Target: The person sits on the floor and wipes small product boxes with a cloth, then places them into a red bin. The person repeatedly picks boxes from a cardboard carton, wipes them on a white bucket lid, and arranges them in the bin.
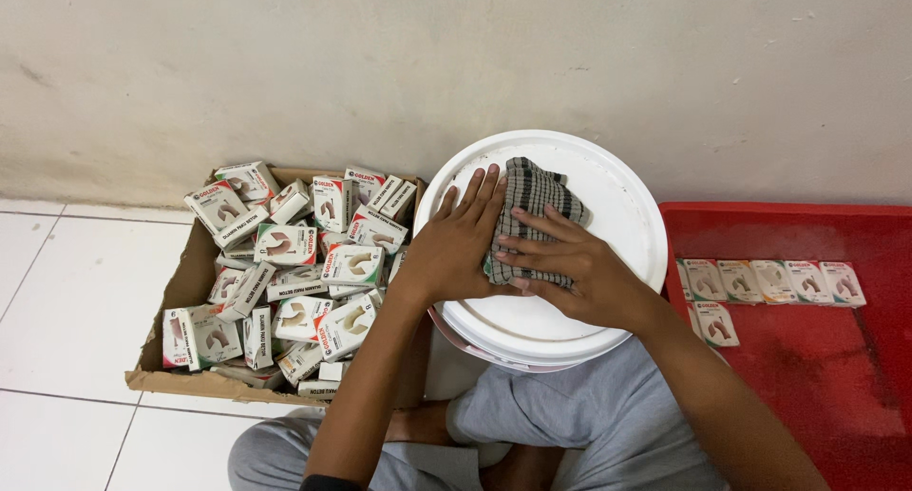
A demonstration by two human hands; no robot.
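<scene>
A white round bucket lid [617,216] lies in front of me over my lap. On it rests a dark checked cloth [532,201]. My left hand [456,244] lies flat on the lid, fingers spread, touching the cloth's left edge. My right hand [570,263] presses flat on the cloth's lower part, fingers pointing left. Neither hand grips anything.
A cardboard box [185,292] at my left is heaped with several small white product boxes [285,244]. At my right a red tray [817,358] carries a row of several flat packets [774,280]. White floor tiles and a beige wall surround them.
</scene>
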